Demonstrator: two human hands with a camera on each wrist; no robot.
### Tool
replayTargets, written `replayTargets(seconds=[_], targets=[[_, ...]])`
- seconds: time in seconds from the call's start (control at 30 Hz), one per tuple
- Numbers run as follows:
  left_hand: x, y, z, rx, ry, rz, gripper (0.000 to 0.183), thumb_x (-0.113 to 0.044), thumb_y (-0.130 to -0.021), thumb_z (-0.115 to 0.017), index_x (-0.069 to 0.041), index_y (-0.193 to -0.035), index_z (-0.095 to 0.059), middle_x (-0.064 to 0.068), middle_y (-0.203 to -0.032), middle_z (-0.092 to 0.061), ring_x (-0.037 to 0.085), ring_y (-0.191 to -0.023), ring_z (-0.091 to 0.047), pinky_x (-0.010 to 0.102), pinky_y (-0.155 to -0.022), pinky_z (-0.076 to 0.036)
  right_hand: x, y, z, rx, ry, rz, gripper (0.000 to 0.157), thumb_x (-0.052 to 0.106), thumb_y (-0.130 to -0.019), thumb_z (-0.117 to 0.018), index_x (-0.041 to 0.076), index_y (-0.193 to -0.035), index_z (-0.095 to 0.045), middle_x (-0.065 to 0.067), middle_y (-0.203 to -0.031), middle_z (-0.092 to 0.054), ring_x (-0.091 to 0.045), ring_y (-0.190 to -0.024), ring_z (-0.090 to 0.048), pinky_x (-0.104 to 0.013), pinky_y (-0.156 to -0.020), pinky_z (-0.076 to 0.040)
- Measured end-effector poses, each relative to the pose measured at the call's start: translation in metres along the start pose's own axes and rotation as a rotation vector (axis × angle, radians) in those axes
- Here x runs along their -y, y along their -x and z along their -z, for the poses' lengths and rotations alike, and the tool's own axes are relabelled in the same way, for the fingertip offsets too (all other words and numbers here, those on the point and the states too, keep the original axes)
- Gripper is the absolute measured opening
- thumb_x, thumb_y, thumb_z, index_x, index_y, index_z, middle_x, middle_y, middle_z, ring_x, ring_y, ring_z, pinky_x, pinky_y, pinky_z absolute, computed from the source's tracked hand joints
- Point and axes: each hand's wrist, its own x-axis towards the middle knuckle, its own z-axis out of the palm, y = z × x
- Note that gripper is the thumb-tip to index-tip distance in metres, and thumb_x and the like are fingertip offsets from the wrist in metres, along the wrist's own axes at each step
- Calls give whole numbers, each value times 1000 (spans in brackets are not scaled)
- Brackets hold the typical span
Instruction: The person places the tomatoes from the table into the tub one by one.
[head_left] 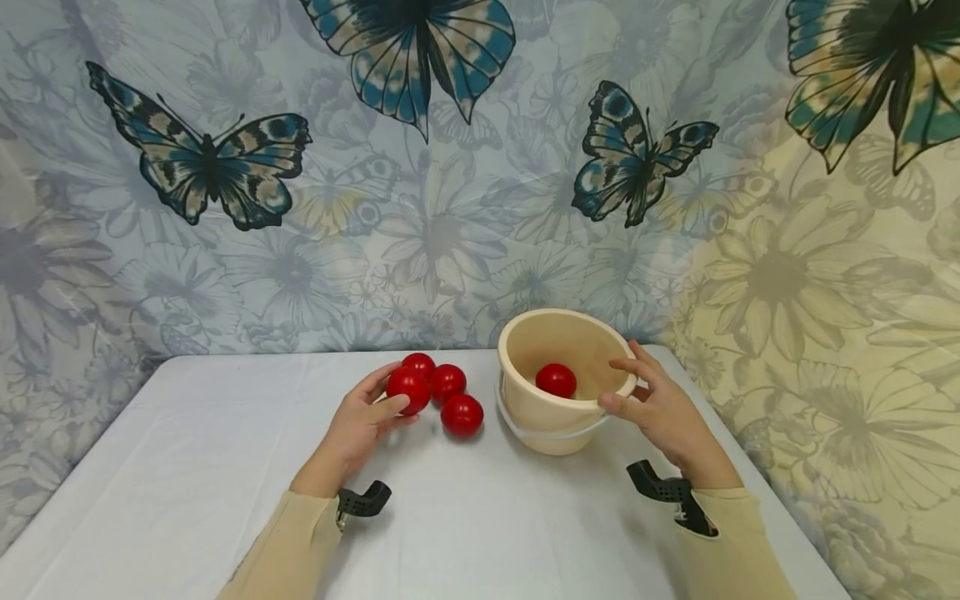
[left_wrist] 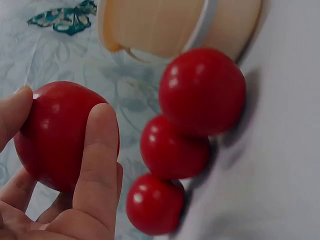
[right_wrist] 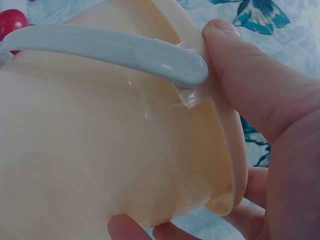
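My left hand point(head_left: 356, 429) grips a smooth red tomato point(head_left: 408, 391) between thumb and fingers, raised over the left part of the white table. Three more tomatoes point(left_wrist: 202, 92) lie in a row just beyond it, close together on the cloth. On the right, my right hand point(head_left: 667, 417) holds the rim of a cream bucket point(head_left: 551, 427), thumb on the near side and fingers round the far side. The bucket tilts a little toward me, and one tomato point(head_left: 556, 381) shows inside it. Its pale handle point(right_wrist: 110, 50) hangs down across the front.
A white cloth point(head_left: 187, 467) covers the table. Behind the table's back edge hangs a curtain point(head_left: 442, 242) printed with butterflies and flowers. Each wrist wears a black camera mount point(head_left: 365, 499).
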Motion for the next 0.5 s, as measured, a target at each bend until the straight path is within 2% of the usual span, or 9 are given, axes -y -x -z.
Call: replayTargets(seconds=[0.13, 0.33, 0.5], targets=[[-12, 0, -13, 57, -8, -16, 64, 2, -93, -67, -5, -151, -40, 15, -146, -41, 40, -118, -55, 49, -87, -56, 0, 1, 0, -5, -5, 2, 70, 29, -92, -75, -2, -145, -44, -4, -165, -1, -44, -131, -45, -21, -86, -52], [-31, -1, -30, 125, -27, -41, 63, 2, -93, -67, -7, -150, -41, 17, -145, -42, 39, -126, -48, 49, -88, -55, 2, 2, -1, -7, -18, 1, 67, 28, -91, -76, -3, -142, -46, -4, -165, -1, -44, -130, -47, -21, -86, -52], [-46, -9, -49, 166, -49, -63, 61, 2, -93, -67, -7, -148, -43, 19, -142, -44, 39, -124, -50, 48, -88, -55, 4, 3, 0, -19, -19, -11, 65, 29, -91, -76, -3, -140, -48, -2, -165, -2, -42, -130, -48, -22, -87, -52]])
